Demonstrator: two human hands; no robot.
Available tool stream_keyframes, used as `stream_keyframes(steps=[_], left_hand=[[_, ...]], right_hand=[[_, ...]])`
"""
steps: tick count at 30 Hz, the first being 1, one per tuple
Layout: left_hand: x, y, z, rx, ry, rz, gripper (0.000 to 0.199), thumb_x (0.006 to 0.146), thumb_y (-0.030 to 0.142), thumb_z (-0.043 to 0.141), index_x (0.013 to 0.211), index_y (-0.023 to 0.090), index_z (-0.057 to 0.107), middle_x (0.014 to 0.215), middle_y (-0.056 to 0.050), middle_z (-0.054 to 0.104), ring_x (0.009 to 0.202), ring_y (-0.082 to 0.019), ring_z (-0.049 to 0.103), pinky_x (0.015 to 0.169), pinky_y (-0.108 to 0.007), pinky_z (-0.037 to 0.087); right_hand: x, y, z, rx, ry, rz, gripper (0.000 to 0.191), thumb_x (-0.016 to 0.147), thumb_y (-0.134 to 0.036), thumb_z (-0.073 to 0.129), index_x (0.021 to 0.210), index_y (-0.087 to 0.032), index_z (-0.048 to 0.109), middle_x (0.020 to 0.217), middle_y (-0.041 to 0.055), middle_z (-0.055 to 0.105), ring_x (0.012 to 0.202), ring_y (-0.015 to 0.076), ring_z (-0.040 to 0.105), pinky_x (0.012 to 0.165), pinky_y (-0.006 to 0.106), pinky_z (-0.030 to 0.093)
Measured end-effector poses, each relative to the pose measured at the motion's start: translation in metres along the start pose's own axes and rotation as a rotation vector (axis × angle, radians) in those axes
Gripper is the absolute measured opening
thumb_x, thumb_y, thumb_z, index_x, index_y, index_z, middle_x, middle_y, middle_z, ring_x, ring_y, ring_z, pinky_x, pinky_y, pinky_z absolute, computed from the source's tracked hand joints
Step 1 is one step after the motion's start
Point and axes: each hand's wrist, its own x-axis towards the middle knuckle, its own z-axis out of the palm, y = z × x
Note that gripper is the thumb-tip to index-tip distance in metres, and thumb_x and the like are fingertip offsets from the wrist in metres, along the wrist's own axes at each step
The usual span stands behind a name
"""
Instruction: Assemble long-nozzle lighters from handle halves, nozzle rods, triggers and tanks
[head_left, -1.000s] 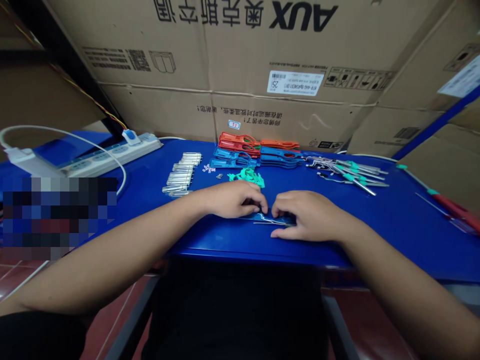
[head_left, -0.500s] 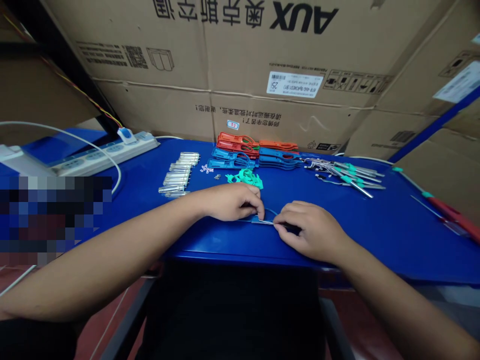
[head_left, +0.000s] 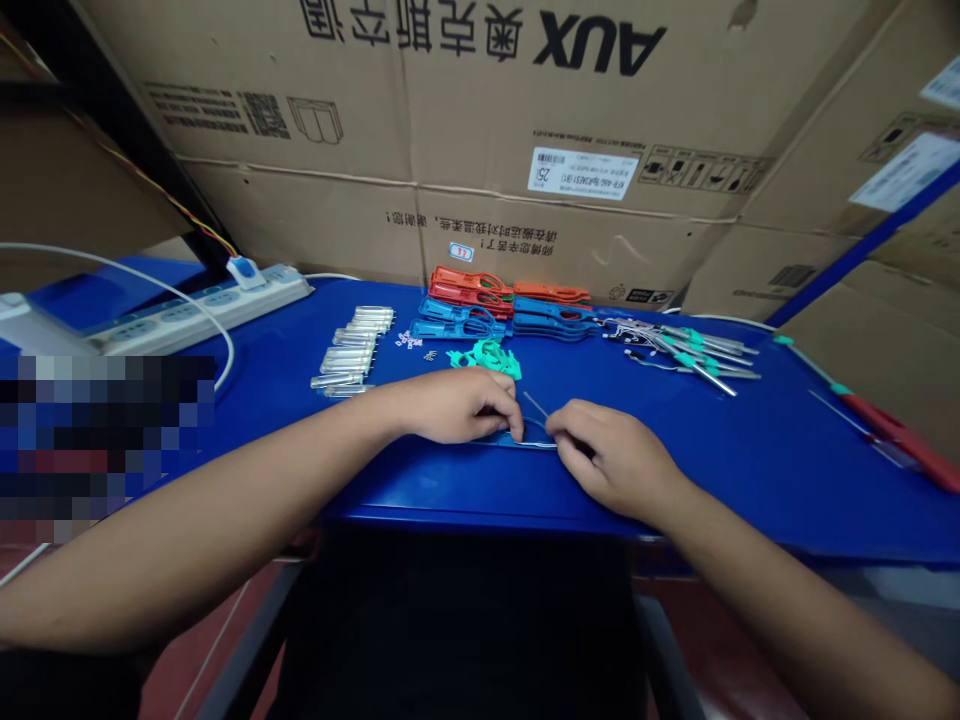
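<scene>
The blue plastic piece (head_left: 491, 440) lies flat near the front of the table (head_left: 450, 490), its long axis running left to right. It sits directly under the left hand (head_left: 465, 405), the nearer one, whose curled fingers press down on it; whether they also pinch it, I cannot tell. The thin pale strand (head_left: 536, 444) runs along the piece to its right end, where the right hand (head_left: 619, 455) has its fingers closed on it. Beyond the piece lie green parts (head_left: 487, 358); far to its left, clear tubes (head_left: 351, 352).
</scene>
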Motion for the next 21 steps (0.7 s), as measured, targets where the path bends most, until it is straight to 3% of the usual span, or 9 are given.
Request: stream_keyframes(steps=[3, 9, 13, 21], left_hand=[[0.0, 0.0, 0.0, -0.002, 0.002, 0.005, 0.026, 0.091, 0.013, 0.053, 0.101, 0.022, 0.075, 0.088, -0.002, 0.06, 0.083, -0.013, 0.057, 0.079, -0.024, 0.045], [0.0, 0.001, -0.001, 0.001, -0.004, 0.011, 0.027, 0.091, 0.012, 0.052, 0.1, 0.023, 0.075, 0.089, -0.003, 0.061, 0.084, -0.013, 0.058, 0.08, -0.024, 0.045], [0.0, 0.001, -0.001, -0.007, 0.009, 0.016, 0.024, 0.09, 0.011, 0.054, 0.1, 0.021, 0.072, 0.092, -0.003, 0.064, 0.085, -0.013, 0.059, 0.079, -0.025, 0.046], [0.0, 0.001, -0.001, -0.012, 0.003, -0.014, 0.021, 0.089, 0.009, 0.054, 0.099, 0.02, 0.069, 0.095, -0.003, 0.066, 0.087, -0.014, 0.06, 0.077, -0.026, 0.046]], right_hand=[[-0.001, 0.0, -0.002, -0.036, -0.033, -0.066, 0.022, 0.091, -0.015, 0.047, 0.097, -0.022, 0.067, 0.094, 0.0058, 0.067, 0.087, 0.0197, 0.062, 0.076, 0.032, 0.046], [-0.002, -0.001, -0.005, 0.06, -0.046, -0.043, 0.015, 0.089, -0.024, 0.057, 0.098, -0.022, 0.07, 0.098, 0.0063, 0.067, 0.09, 0.0202, 0.062, 0.077, 0.032, 0.048], [-0.001, 0.001, -0.005, 0.134, -0.059, -0.01, 0.014, 0.09, -0.021, 0.057, 0.095, -0.022, 0.07, 0.097, 0.0057, 0.067, 0.09, 0.0193, 0.062, 0.079, 0.032, 0.048], [0.01, 0.002, -0.011, 0.259, -0.154, 0.103, 0.011, 0.089, -0.021, 0.059, 0.088, -0.022, 0.071, 0.089, 0.0024, 0.064, 0.077, 0.0142, 0.059, 0.07, 0.028, 0.046]])
